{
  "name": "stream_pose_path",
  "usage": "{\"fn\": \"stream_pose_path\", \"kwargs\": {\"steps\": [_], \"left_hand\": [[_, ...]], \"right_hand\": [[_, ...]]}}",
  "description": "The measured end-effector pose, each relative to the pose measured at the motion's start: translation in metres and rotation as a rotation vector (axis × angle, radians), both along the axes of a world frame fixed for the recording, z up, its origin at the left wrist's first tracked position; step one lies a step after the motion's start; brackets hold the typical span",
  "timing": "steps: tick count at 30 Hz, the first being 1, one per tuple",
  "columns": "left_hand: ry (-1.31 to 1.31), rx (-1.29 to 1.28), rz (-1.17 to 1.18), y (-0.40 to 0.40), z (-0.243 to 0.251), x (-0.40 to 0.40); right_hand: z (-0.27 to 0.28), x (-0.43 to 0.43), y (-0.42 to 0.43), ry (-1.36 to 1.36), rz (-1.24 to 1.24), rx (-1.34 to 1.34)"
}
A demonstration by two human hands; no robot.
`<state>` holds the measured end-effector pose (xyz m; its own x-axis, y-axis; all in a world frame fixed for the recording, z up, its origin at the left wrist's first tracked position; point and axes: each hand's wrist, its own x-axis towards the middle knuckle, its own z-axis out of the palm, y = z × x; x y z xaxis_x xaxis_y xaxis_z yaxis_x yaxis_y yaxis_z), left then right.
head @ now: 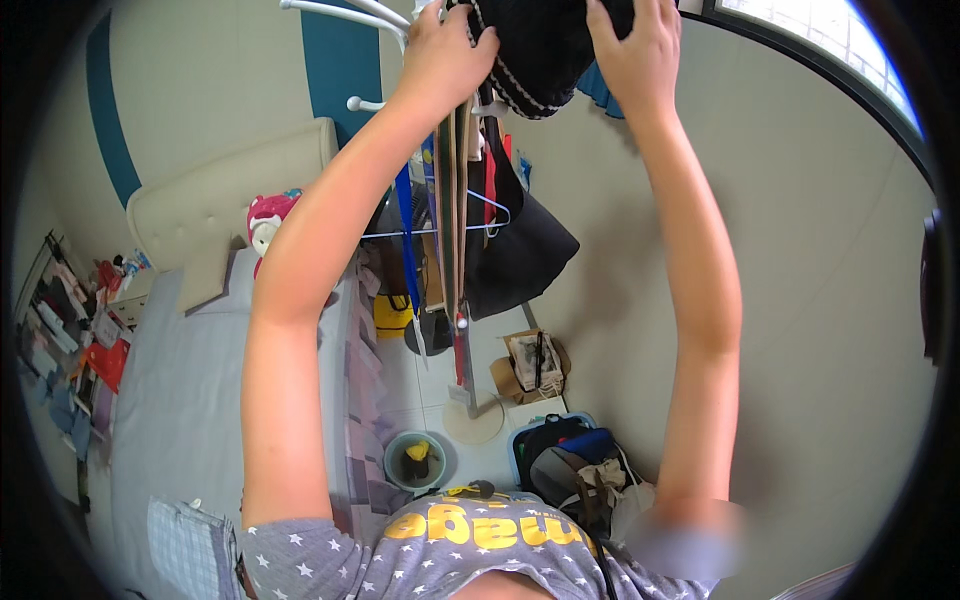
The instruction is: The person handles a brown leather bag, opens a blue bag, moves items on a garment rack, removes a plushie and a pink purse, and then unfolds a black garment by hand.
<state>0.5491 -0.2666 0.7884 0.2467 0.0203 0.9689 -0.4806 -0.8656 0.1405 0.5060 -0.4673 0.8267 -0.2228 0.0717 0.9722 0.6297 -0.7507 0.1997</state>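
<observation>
At the top edge of the view, a black fabric item (536,45) with white braided trim, perhaps a hat, is held between my raised hands. My left hand (454,52) grips its left edge, the thumb lying on the dark cloth. On the other side my right hand (637,56) has its thumb and fingers around the right edge; some fingertips are cut off by the frame. Just below hangs a white coat rack's hook (365,104). Striped straps (452,217), a blue lanyard (406,232) and a black bag (517,255) dangle from the rack.
A bed (187,405) with a tufted headboard (225,195) stands left. The rack's round base (474,420) is on the tiled floor, near a bucket (388,457), a cardboard box (510,379) and a blue bin (515,450) of bags. A wall (817,300) rises at right.
</observation>
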Motion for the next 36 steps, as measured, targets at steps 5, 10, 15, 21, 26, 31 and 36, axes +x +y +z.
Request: {"fn": "stream_pose_path", "kwargs": {"steps": [5,10,15,21,26,31,36], "left_hand": [[-0.055,0.083,0.073,-0.033,-0.013,-0.041],[0.08,0.073,0.08,-0.034,-0.009,-0.03],[0.026,0.062,0.019,-0.027,-0.015,-0.011],[-0.063,-0.008,0.027,-0.018,-0.014,-0.018],[-0.302,0.297,0.339,-0.082,-0.024,-0.054],[-0.091,0.115,0.574,-0.069,-0.027,-0.014],[-0.22,0.057,0.457,-0.039,-0.02,-0.028]], "right_hand": [[-0.054,0.011,-0.004,-0.143,0.115,0.16],[-0.108,0.066,-0.005,0.381,0.56,0.418],[-0.159,0.134,0.04,0.95,0.585,0.121],[-0.164,0.147,0.068,1.054,0.526,0.006],[-0.178,0.166,0.074,0.891,0.633,0.158],[-0.18,0.162,0.082,0.937,0.896,0.285],[-0.157,0.161,0.053,1.048,0.989,0.273]]}}
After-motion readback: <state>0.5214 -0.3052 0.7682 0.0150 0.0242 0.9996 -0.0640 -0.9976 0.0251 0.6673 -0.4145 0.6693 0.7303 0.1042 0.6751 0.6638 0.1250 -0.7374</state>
